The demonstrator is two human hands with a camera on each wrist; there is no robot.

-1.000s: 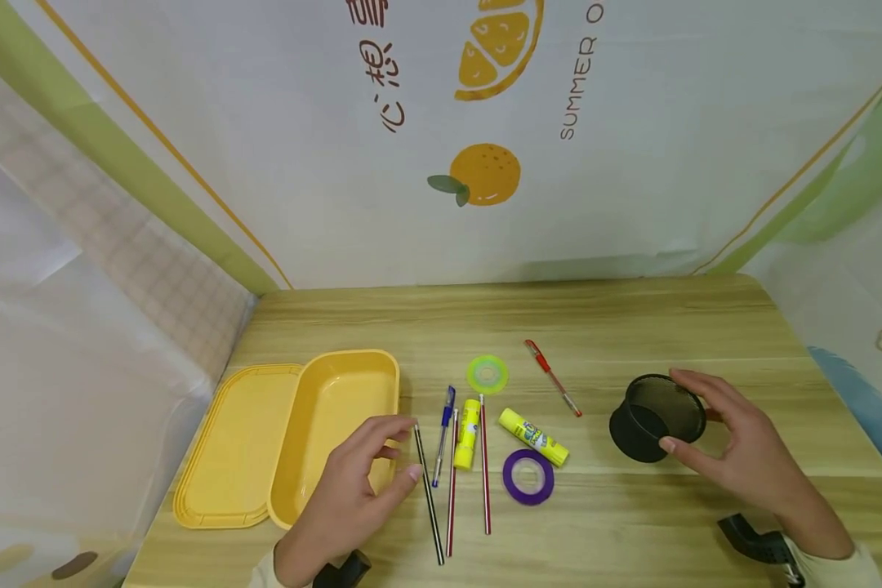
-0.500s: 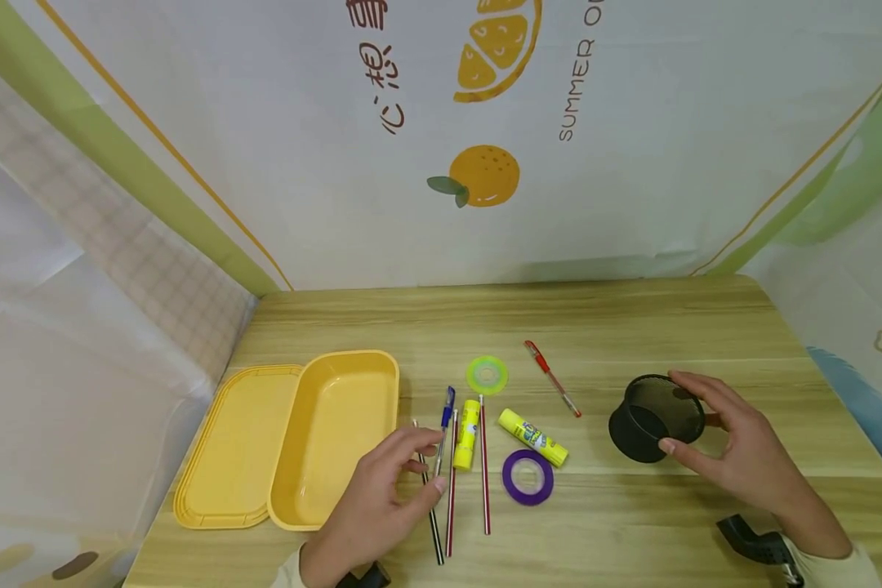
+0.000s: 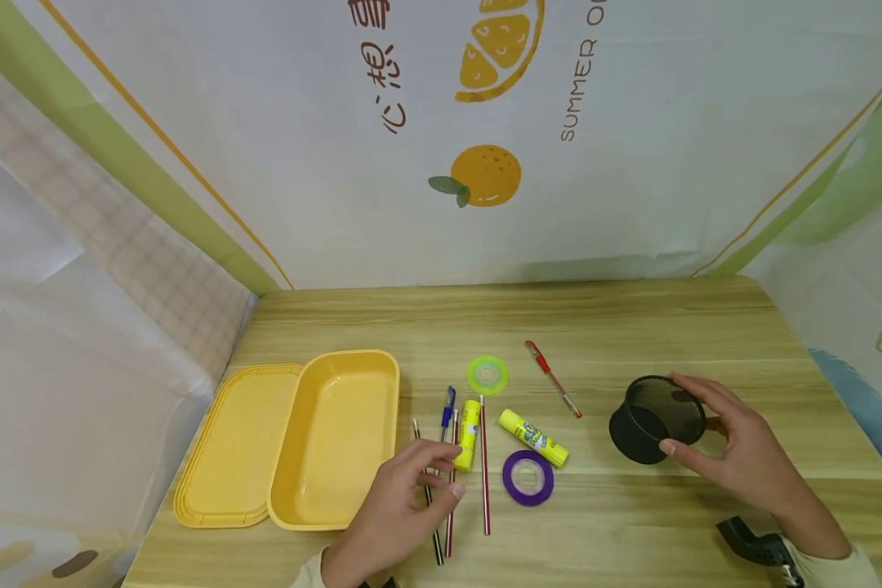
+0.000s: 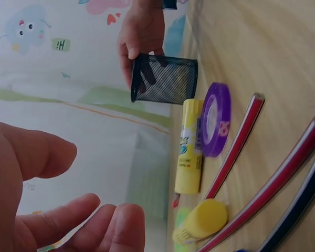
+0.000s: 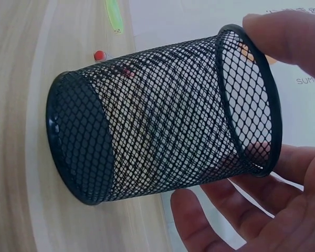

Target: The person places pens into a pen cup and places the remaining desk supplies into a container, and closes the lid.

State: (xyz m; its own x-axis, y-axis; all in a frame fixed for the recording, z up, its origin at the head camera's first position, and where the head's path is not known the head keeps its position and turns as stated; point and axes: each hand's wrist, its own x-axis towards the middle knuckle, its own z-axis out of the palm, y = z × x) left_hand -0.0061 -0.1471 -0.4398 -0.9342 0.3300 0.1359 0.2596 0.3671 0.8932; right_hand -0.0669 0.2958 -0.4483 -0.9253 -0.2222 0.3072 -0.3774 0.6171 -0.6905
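My left hand [image 3: 404, 506] hovers over a dark striped pencil [image 3: 438, 549] and a red striped pencil [image 3: 450, 535], fingers loosely bent with a gap to the thumb. Nothing is between them in the left wrist view. Just beyond the fingertips lies a yellow glue stick [image 3: 468, 416]; a blue pen [image 3: 448, 402] is partly covered by the hand. A second red pencil [image 3: 486, 498] lies to the right. My right hand [image 3: 742, 453] holds a black mesh pen holder [image 5: 163, 115] by its rim, thumb on one side and fingers on the other. The holder is tilted.
At left stands a yellow box [image 3: 334, 441] beside its yellow lid [image 3: 231, 457]. Between the hands lie another glue stick [image 3: 533, 438], a purple tape roll [image 3: 510, 488], a green tape roll [image 3: 474, 376] and a red pen [image 3: 552, 379]. A printed curtain [image 3: 632, 204] hangs behind the table.
My left hand has moved right, from beside the box across the dark pencil and blue pen toward the glue stick. My right hand and the pen holder have stayed put.
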